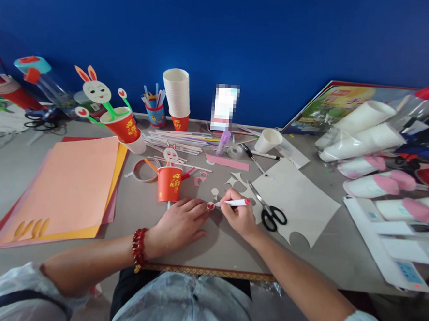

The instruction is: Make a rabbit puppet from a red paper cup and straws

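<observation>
My right hand (pixel 238 213) grips a white marker (pixel 235 203) with a red end, its tip at a small white paper disc (pixel 210 206) that bears a red heart. My left hand (pixel 179 221) lies flat on the table, fingers stretched out, fingertips beside the disc. A second small white paper disc (pixel 215 192) is just beyond. Left of the hands stands an orange-red paper cup (pixel 169 184) with a paper rabbit face (pixel 170 154) above it. Black-handled scissors (pixel 269 214) lie to the right, partly over a cut sheet of white paper (pixel 299 199).
Coloured paper sheets (pixel 78 186) are stacked at left, near a larger rabbit cup (pixel 124 128). Straws (pixel 179 141), a glue stick (pixel 223 142), tape (pixel 144 170), stacked cups (pixel 177 93) and a white cup (pixel 268 141) lie farther back. A white power strip (pixel 380 243) is at right.
</observation>
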`<state>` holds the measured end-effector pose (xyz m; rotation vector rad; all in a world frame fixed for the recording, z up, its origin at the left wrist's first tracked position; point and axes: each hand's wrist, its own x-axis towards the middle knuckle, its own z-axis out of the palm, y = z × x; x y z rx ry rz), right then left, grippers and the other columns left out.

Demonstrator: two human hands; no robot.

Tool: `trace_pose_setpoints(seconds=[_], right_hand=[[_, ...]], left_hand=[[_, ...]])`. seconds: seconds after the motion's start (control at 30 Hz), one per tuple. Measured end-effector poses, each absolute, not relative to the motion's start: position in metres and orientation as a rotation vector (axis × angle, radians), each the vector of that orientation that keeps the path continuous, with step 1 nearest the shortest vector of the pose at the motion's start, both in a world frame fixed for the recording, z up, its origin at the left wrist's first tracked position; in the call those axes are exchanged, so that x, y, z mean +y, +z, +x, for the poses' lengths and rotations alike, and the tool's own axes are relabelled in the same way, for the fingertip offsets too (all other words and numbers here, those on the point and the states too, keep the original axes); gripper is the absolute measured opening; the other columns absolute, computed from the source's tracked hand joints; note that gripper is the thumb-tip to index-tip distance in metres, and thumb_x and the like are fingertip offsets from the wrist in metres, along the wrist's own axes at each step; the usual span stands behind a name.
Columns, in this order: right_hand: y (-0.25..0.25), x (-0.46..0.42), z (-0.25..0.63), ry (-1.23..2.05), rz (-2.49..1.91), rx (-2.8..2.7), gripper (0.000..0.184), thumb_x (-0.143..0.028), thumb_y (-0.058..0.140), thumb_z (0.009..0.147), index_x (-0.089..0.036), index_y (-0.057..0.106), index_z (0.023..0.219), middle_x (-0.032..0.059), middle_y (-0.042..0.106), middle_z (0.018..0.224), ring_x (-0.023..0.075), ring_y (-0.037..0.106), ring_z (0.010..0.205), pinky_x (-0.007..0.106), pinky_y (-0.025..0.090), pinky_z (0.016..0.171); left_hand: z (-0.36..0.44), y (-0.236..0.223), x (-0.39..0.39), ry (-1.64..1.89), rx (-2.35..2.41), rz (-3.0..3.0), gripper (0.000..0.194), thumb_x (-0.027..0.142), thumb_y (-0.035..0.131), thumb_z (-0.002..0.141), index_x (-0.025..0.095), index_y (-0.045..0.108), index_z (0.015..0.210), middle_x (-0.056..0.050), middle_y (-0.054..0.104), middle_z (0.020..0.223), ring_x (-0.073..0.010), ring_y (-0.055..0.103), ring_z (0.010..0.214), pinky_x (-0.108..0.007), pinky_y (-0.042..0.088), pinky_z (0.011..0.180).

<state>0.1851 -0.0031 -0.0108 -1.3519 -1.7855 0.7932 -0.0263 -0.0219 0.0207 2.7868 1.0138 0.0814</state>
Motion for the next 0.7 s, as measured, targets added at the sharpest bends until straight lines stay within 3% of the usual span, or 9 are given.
trace_pose_setpoints(seconds=[0.7], right_hand=[[-0.0111,-0.0038,0.1854,0.824,-1.313,-1.803,0.017,-0.017,0.051,0.083,-0.022,0.046,0.068,-0.0045,0.050,0.060,0.0109,0.043,0.052,0.023,0.032,0.051]], left_hand=[[-0.0261,0.0197,-0.0206,0.079,1.008,2.802,0.046,0.043,0.054,0.095,0.015,0.055,0.131,-0.009,0.059,0.135,-0.0273,0.053,0.124,-0.043,0.047,0.100]])
